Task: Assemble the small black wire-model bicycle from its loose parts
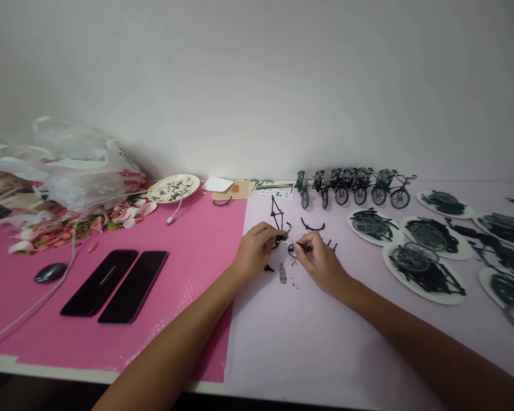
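Observation:
Over the pale lilac sheet, my left hand (256, 249) pinches a small dark bicycle part (284, 235), partly covered by the fingers. My right hand (322, 264) is closed on a small screwdriver (305, 248), its thin shaft pointing left at that part. Just behind the left hand is a thin dark model-bicycle frame (276, 212). A curved black strip (312, 225) lies beyond the right hand. Between the wrists are a grey, slotted oval piece (282, 273) and several tiny bits. A small black piece (269, 268) rests by the left fingers.
Several assembled model bicycles (360, 188) stand along the wall. White plates (428, 294) of bicycle parts fill the right side. On the pink left side are two black phones (132, 287), a mouse (50, 272), a white cable (73, 240), petals, a plastic bag (81, 177) and a plate (153, 197) of small pieces.

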The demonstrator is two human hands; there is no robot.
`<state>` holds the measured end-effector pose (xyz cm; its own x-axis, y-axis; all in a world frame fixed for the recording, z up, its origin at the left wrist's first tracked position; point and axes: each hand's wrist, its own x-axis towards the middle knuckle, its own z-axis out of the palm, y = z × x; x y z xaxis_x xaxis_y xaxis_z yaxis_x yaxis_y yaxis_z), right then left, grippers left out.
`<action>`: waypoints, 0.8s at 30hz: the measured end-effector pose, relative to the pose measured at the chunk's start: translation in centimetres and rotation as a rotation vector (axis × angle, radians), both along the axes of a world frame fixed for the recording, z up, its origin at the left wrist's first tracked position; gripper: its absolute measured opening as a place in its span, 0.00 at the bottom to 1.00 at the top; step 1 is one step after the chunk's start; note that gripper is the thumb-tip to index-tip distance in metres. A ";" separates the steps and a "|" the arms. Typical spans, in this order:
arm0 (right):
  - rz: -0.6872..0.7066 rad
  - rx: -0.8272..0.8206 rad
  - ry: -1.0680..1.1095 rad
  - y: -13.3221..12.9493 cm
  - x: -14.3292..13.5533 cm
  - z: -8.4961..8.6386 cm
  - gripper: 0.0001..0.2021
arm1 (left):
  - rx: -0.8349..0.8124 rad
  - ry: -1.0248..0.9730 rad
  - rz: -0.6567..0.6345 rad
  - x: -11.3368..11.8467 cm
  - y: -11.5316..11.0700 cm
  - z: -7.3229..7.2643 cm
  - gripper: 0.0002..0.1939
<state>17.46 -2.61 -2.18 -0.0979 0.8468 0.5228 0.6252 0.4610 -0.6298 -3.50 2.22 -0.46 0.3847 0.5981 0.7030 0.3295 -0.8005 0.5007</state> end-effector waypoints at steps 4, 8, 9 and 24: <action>-0.001 -0.013 0.002 0.0 0.0 0.1 0.07 | 0.010 0.018 -0.001 0.0 0.0 0.1 0.21; 0.000 -0.024 -0.020 -0.2 -0.1 0.4 0.08 | 0.024 0.009 -0.010 0.0 0.0 0.3 0.21; -0.002 -0.018 -0.015 -0.2 -0.1 0.5 0.09 | 0.027 0.003 -0.007 0.0 -0.1 0.3 0.21; 0.034 0.028 0.051 0.0 -0.3 0.8 0.12 | -0.247 -0.307 0.065 0.7 -0.3 0.4 0.13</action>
